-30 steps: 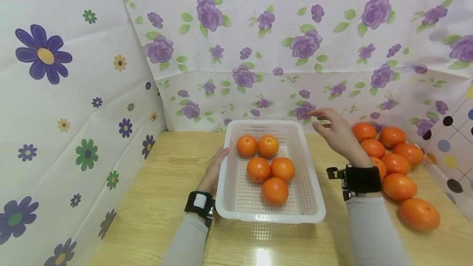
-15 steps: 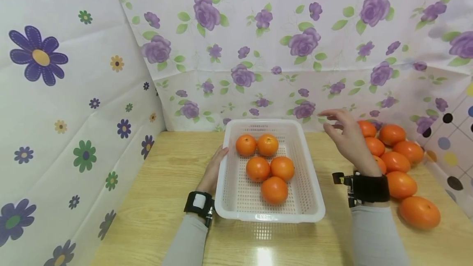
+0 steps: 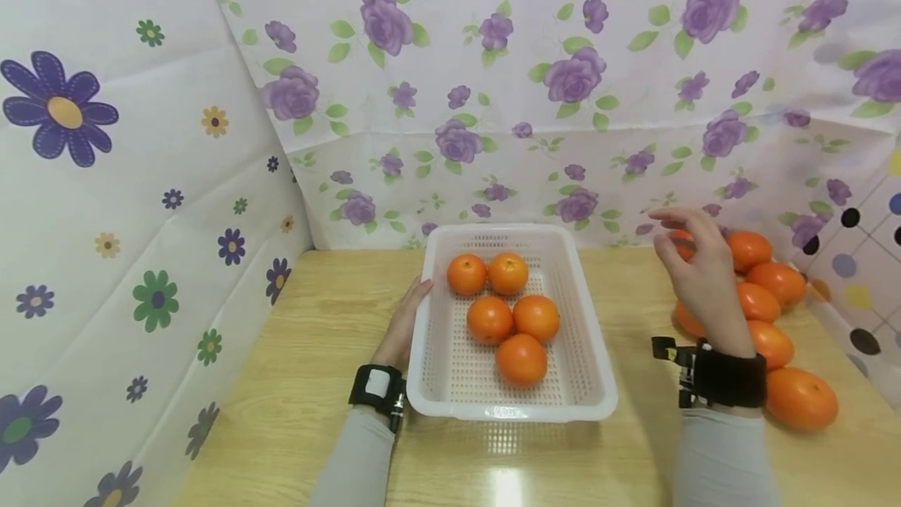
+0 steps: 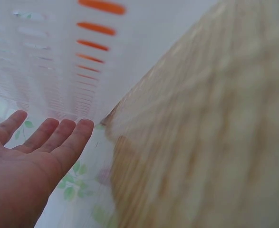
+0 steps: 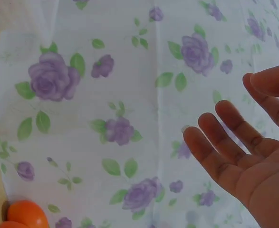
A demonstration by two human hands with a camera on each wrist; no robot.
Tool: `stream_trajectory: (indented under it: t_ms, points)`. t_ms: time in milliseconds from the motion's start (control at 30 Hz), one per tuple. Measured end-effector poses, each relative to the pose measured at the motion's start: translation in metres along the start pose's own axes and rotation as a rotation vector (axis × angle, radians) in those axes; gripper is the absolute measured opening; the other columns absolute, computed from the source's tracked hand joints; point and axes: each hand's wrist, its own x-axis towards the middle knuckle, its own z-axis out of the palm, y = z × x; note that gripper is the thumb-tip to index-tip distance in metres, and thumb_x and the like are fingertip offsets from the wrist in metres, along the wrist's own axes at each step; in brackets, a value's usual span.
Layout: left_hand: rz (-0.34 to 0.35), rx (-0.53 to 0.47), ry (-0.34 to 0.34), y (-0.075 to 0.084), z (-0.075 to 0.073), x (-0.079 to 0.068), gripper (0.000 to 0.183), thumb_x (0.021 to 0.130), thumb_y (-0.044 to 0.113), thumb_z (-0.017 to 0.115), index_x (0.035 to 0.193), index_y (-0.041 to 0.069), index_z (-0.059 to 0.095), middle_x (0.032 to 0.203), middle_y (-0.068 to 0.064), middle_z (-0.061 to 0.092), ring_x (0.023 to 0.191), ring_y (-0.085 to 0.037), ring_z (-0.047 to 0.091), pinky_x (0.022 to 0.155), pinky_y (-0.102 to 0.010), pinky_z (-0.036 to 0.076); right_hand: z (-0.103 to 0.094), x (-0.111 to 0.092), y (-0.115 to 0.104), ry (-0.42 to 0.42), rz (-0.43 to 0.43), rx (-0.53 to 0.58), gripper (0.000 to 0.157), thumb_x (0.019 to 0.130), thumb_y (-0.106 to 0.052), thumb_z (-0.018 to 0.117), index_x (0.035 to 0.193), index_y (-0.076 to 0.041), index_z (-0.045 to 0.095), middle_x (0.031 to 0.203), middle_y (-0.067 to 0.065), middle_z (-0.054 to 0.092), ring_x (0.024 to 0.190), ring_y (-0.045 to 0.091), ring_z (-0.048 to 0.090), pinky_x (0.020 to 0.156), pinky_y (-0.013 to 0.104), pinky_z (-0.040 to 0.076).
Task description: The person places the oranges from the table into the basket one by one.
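Observation:
A white perforated plastic basket (image 3: 457,397) stands on the table with several oranges (image 3: 521,361) in it. My left hand (image 3: 403,325) is at the basket's left side, its fingertips right at the wall. In the left wrist view that hand (image 4: 44,156) has its fingers extended along the slotted side. To the right of the basket, my right hand (image 3: 700,276) hovers in front of a group of loose oranges (image 3: 801,399), hiding some of them. Nothing lies in this hand (image 5: 253,156) in the right wrist view; its fingers are loosely bent.
The wooden table (image 3: 317,335) ends at a flowered cloth (image 3: 493,100) hung behind it. Another cloth (image 3: 127,217) with daisies hangs on the left, and a dotted one (image 3: 862,280) stands beyond the loose oranges at the right.
My right hand has moved to the right, away from the basket and over the loose oranges. The left hand and the basket hold their place as the view shifts slightly.

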Motion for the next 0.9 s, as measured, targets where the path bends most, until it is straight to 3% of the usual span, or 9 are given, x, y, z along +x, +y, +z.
stream_trajectory:
  t_ms: [100,200,367,500,667,767,900]
  points:
    - [0.002,-0.006,0.0,0.001,-0.002,-0.002,0.074,0.101,0.066,0.05,0.164,0.037,0.024,0.159,-0.015,0.042,0.137,-0.036,0.047,0.099,-0.046,0.049,-0.012,-0.004,-0.001,0.058,0.038,-0.047,0.032,0.102,-0.004,0.059,0.133,-0.004,0.067,0.125,0.002,0.057,0.109,0.0,0.049,0.09,0.012,0.041]
    - [0.011,0.019,0.003,0.003,-0.005,-0.003,0.074,0.102,0.065,0.048,0.165,0.036,0.022,0.159,-0.016,0.042,0.135,-0.037,0.048,0.096,-0.044,0.05,-0.03,-0.01,-0.002,0.086,0.116,-0.119,0.036,0.103,-0.007,0.056,0.138,-0.004,0.064,0.129,0.005,0.053,0.11,-0.001,0.045,0.091,0.014,0.039]
    - [0.017,0.033,0.004,0.005,-0.008,-0.002,0.071,0.103,0.065,0.047,0.164,0.039,0.023,0.159,-0.015,0.042,0.135,-0.037,0.049,0.096,-0.047,0.052,-0.062,-0.019,0.0,0.121,0.344,-0.197,0.047,0.105,-0.017,0.052,0.151,-0.011,0.052,0.141,0.01,0.042,0.122,0.012,0.042,0.104,0.02,0.037]
    - [0.015,0.007,-0.003,0.006,-0.009,-0.003,0.07,0.103,0.065,0.048,0.164,0.04,0.024,0.159,-0.015,0.042,0.137,-0.038,0.047,0.098,-0.049,0.05,-0.077,-0.022,0.002,0.139,0.499,-0.253,0.057,0.106,-0.025,0.05,0.16,-0.012,0.036,0.152,0.016,0.036,0.138,0.031,0.037,0.115,0.036,0.035]
    - [0.01,-0.005,-0.002,0.007,-0.01,-0.004,0.07,0.104,0.064,0.047,0.164,0.039,0.023,0.16,-0.015,0.041,0.138,-0.038,0.045,0.1,-0.049,0.048,-0.101,-0.028,0.008,-0.032,0.617,-0.331,0.074,0.108,-0.032,0.048,0.163,0.002,0.01,0.161,0.037,0.011,0.144,0.058,0.019,0.112,0.072,0.029]
    - [0.007,-0.003,0.009,0.009,-0.011,-0.003,0.073,0.103,0.064,0.048,0.165,0.037,0.021,0.16,-0.016,0.041,0.138,-0.037,0.046,0.101,-0.049,0.048,-0.112,-0.031,0.014,-0.134,0.668,-0.361,0.085,0.108,-0.037,0.049,0.16,0.01,0.0,0.159,0.044,-0.005,0.14,0.066,0.012,0.107,0.081,0.022]
    - [0.002,0.016,0.044,0.011,-0.014,-0.002,0.078,0.1,0.068,0.05,0.165,0.036,0.021,0.158,-0.013,0.042,0.135,-0.034,0.046,0.1,-0.046,0.047,-0.119,-0.034,0.024,-0.198,0.728,-0.352,0.095,0.107,-0.046,0.05,0.159,0.01,-0.006,0.158,0.044,-0.02,0.14,0.07,0.001,0.106,0.085,0.015]
